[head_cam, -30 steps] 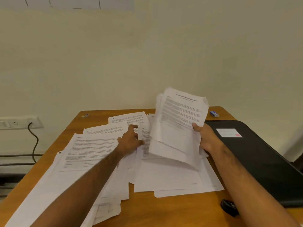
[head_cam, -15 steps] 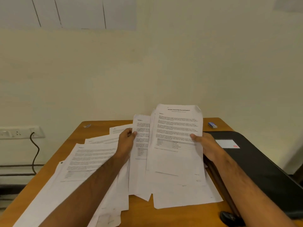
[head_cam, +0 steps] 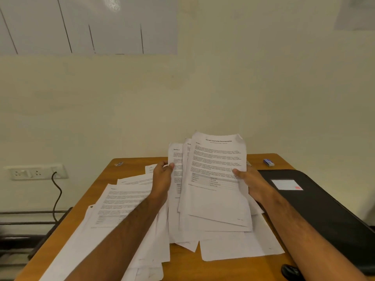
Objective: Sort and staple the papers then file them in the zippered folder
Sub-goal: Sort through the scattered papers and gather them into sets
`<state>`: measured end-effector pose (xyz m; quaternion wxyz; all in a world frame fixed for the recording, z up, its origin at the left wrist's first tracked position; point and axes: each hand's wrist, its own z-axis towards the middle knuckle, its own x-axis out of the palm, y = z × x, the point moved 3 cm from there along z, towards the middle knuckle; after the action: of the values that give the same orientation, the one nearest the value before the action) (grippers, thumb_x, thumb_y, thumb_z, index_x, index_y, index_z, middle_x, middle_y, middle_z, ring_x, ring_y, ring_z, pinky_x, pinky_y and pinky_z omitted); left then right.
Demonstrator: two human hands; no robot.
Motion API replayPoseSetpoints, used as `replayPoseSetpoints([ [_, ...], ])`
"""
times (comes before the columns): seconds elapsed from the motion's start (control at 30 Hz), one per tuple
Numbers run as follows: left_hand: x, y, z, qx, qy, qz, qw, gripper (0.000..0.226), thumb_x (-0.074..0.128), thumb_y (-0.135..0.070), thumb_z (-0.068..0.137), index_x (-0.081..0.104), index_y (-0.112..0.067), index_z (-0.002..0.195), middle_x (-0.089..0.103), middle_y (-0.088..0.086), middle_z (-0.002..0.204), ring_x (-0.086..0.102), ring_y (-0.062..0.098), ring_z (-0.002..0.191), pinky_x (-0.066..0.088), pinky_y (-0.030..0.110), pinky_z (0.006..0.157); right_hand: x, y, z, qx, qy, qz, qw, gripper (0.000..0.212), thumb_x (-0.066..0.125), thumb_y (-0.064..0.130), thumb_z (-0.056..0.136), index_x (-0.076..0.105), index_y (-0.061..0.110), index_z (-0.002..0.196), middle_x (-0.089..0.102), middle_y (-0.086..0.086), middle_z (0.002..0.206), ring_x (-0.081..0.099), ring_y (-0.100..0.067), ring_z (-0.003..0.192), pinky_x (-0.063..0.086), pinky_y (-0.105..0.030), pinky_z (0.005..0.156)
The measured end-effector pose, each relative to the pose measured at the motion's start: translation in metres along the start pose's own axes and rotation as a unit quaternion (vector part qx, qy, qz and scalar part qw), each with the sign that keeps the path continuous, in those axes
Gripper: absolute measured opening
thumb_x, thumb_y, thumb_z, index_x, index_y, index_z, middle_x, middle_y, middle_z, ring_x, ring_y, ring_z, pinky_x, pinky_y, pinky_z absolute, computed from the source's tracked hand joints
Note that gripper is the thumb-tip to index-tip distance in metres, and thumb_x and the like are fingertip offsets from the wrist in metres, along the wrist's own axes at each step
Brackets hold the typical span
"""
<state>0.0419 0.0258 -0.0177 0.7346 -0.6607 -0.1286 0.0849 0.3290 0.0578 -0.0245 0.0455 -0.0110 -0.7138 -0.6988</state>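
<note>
Left hand (head_cam: 162, 177) and right hand (head_cam: 248, 179) are pinching a fanned sheaf of papers (head_cam: 215, 179); loosely gripped sheets risk slipping out of order.

Dim warm light, glare spot glinting on whiteboard (head_cam: 87, 25); edges bowing, print on papers (head_cam: 215, 179) blurring.

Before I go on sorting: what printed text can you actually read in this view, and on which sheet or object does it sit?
"Sample Internship Documentation": title of the front sheet gripped by the right hand.
"Section 1": heading on that sheet, faint.
"Section 3": heading on the sheet in the left hand.
Body text and tables on every page: too small.
White label on the black folder: blurred.
</note>
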Motion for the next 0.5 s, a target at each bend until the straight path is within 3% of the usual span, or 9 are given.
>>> replayPoseSetpoints([
  [0.13,0.000,-0.005,-0.003,0.014,0.045,-0.015,0.999,0.027,0.066,-0.030,0.094,0.063,-0.019,0.119,0.073,-0.001,0.116,0.072,0.021,0.102,0.059,0.046,0.087,0.010,0.004,0.001,-0.022,-0.008,-0.025,0.999,0.045,0.059,0.002,0.099,0.054,0.013,0.143,0.064,-0.006,0.136,0.058,-0.025,0.126,0.045,-0.036,0.103],
  [0.33,-0.005,-0.016,-0.006,0.041,0.066,-0.005,0.997,0.033,0.067,-0.012,0.093,0.064,-0.011,0.125,0.071,0.002,0.121,0.072,0.024,0.103,0.060,0.047,0.085,0.023,0.016,-0.001,-0.058,0.024,-0.015,0.998,0.048,0.065,0.003,0.096,0.056,0.013,0.141,0.068,-0.003,0.132,0.062,-0.022,0.124,0.045,-0.042,0.111],
  [0.5,-0.008,-0.028,-0.012,0.062,0.068,-0.047,0.995,0.035,0.065,-0.015,0.094,0.061,-0.014,0.129,0.071,0.001,0.122,0.070,0.025,0.108,0.057,0.053,0.091,0.027,0.023,-0.007,-0.091,-0.034,0.022,0.995,0.048,0.079,0.002,0.082,0.063,0.008,0.127,0.074,-0.005,0.117,0.070,-0.017,0.107,0.056,-0.026,0.082],
])
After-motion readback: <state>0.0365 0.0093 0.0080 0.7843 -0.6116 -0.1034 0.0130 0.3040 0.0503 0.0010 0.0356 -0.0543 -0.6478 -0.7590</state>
